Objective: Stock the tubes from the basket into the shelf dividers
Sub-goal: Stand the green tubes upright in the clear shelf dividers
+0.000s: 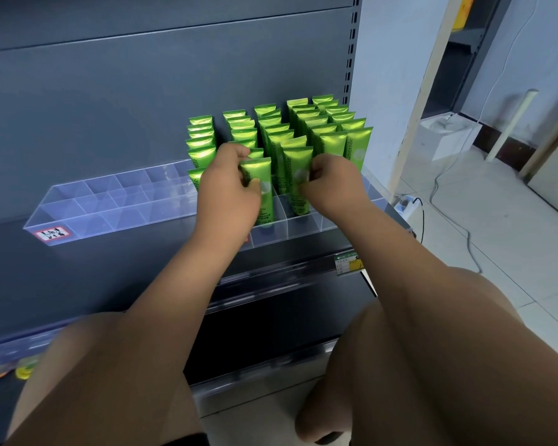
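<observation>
Several green tubes (330, 123) stand upright in rows in a clear acrylic divider tray (117, 217) on the dark shelf. My left hand (229, 191) grips a green tube (263, 194) that stands in a front compartment. My right hand (332, 185) pinches another green tube (298, 175) standing one compartment to the right. The tray's left compartments hold nothing. No basket is in view.
A red and white label (52, 234) sticks to the tray's front left. A green price tag (348, 262) hangs on the shelf's front rail. White boxes (445, 136) and cables (464, 233) lie on the tiled floor to the right. My knees fill the lower view.
</observation>
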A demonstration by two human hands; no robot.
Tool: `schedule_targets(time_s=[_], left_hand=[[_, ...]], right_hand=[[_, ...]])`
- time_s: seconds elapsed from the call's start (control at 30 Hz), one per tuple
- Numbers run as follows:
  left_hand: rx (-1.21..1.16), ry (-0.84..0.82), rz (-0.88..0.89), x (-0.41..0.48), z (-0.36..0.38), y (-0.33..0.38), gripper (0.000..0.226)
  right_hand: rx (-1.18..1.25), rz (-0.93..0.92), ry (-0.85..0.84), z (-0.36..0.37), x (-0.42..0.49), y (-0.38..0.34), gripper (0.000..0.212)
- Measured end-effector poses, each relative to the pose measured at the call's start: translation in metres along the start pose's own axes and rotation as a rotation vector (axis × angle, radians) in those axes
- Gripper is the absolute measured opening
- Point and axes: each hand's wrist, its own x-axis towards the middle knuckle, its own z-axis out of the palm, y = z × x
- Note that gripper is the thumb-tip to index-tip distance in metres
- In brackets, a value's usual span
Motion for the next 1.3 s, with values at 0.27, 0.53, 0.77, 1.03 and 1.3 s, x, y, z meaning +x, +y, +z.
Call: schedule_targets(time_s=[0.27, 0.53, 0.77, 1.03, 1.3], left_hand=[[0.023, 0.035, 0.077, -0.001, -0.004, -0.002, 0.038], [0.116, 0.083, 0.186, 0.002, -0.006, -0.004, 0.029], [0.146, 0.097, 0.208, 0.003, -0.003, -0.004, 0.03], [0.177, 0.106, 0.204, 0.001, -0.002, -0.005, 0.029], [0.189, 0.102, 0.185, -0.002, -0.003, -0.001, 0.027]], right_hand=[[0.063, 0.036, 0.063, -0.002, -0.003, -0.007, 0.04], [0.161, -0.041, 0.122, -0.011, -0.005, -0.012, 0.017], [0.203, -0.03, 0.042, -0.016, 0.0, -0.008, 0.033], [0.321, 0.004, -0.018, -0.016, 0.004, -0.003, 0.021], [0.315, 0.032, -0.076, -0.023, 0.003, -0.003, 0.028]])
